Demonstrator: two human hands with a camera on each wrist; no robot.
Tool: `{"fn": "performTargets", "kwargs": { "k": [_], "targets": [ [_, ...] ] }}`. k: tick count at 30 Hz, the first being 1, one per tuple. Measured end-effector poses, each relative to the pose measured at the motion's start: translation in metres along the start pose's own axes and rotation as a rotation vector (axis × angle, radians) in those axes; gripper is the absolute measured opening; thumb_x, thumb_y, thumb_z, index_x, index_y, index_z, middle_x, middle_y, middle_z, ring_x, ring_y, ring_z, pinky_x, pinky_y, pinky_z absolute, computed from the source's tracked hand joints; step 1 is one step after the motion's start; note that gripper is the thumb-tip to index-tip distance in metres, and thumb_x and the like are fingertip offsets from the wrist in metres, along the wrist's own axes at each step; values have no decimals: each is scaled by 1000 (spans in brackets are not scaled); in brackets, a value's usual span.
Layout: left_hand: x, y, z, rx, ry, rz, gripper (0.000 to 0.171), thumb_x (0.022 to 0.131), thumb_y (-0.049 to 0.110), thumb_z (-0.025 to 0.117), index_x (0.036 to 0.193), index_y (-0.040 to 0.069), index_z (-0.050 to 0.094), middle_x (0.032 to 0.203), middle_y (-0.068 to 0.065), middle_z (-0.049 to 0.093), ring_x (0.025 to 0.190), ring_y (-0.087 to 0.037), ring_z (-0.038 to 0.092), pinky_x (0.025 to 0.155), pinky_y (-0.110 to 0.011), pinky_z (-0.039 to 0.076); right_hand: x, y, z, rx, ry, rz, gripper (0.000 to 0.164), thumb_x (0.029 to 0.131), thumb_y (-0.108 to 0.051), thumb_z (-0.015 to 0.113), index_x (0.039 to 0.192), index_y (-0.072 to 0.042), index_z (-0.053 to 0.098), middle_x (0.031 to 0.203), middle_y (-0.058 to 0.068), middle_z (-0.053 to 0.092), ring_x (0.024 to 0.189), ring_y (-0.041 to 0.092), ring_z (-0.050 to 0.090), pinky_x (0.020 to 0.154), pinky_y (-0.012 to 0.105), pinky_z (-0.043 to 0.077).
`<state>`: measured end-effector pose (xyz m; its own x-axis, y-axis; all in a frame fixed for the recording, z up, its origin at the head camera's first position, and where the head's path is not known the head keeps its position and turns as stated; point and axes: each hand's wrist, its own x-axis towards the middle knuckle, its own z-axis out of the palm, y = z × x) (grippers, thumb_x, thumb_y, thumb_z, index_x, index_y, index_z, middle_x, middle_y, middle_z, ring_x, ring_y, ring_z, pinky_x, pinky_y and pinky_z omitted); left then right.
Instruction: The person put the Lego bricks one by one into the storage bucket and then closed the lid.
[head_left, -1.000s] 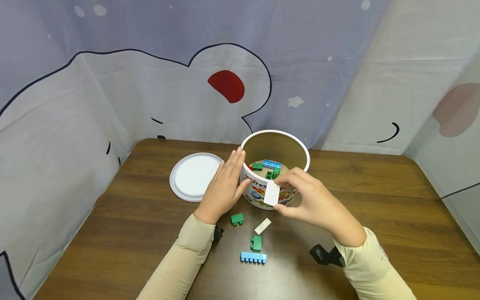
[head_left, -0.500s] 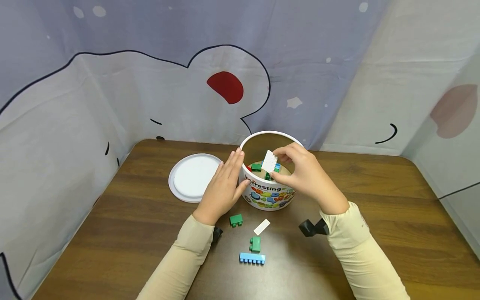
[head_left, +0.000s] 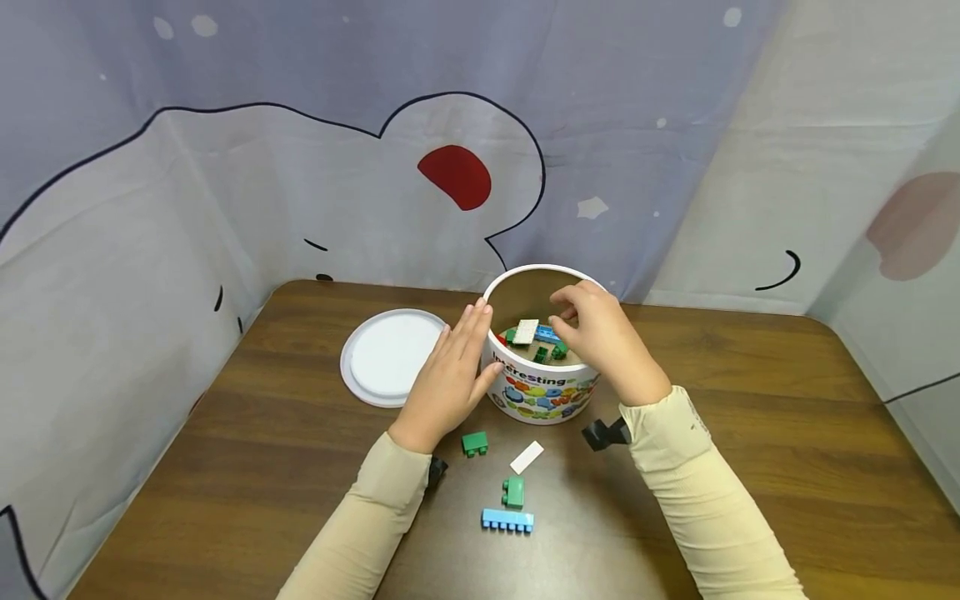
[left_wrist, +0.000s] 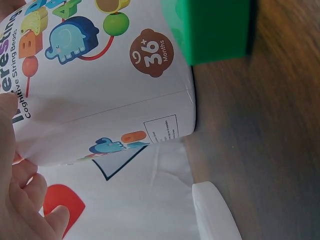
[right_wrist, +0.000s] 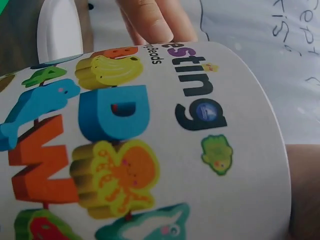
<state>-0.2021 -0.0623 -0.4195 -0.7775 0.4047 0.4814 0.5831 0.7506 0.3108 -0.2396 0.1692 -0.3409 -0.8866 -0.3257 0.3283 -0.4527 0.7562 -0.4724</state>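
L hand [head_left: 444,379] laid on tub [head_left: 542,398] side, fingers straight. R hand [head_left: 600,333] held over opening, fingers loosely bent, nothing gripped. Wht brick [head_left: 526,332] seen in tub, L of R fingertips.

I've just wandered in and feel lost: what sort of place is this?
Probably an indoor play corner or small filming setup: a brown wood-grain table stands before a blue-grey and white cartoon-printed fabric backdrop, and a round white printed tub holds coloured rectangular plastic toy blocks.
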Motion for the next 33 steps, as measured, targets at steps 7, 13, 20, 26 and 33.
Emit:
{"fn": "performTargets", "kwargs": {
  "k": [7, 13, 20, 26, 33],
  "targets": [
    [0, 0, -2, 6, 6, 2, 76, 104, 31, 59, 163, 7, 17, 169, -8, 15, 155, -21, 14, 122, -51, 21, -13, -3, -3, 79, 153, -37, 15, 92, -2, 64, 103, 4, 71, 96, 15, 67, 86, 28, 66, 78, 40, 56],
    [-1, 0, -3, -3, -1, -6, 77, 104, 31, 59, 163, 8, 15, 170, -7, 13, 156, -20, 12, 123, -51, 19, -31, -17, -10, 161, 251, -141, 10, 90, 1, 67, 98, 2, 73, 93, 9, 69, 83, 20, 66, 74, 35, 57],
    [-1, -1, -2, -1, 6, 3, 77, 104, 31, 59, 163, 8, 14, 170, -7, 13, 155, -21, 13, 122, -52, 21, -57, -32, -13, 197, 237, -319, 12, 84, 4, 74, 93, -3, 73, 89, 1, 69, 76, 11, 64, 68, 28, 56],
    [0, -2, -3, -1, 8, 11, 77, 104, 31, 59, 163, 8, 15, 170, -8, 14, 155, -21, 13, 122, -52, 21, -75, -32, -3, 192, 135, -424, 18, 80, 6, 76, 94, -5, 71, 85, -1, 64, 73, 11, 61, 63, 27, 55],
    [0, -3, -3, -5, 7, 8, 77, 104, 31, 58, 164, 8, 14, 170, -8, 14, 155, -21, 14, 122, -52, 21, -86, -29, 17, 125, -65, -407, 19, 81, 1, 79, 95, -6, 69, 88, 3, 64, 75, 15, 62, 68, 26, 55]
  ]
}}
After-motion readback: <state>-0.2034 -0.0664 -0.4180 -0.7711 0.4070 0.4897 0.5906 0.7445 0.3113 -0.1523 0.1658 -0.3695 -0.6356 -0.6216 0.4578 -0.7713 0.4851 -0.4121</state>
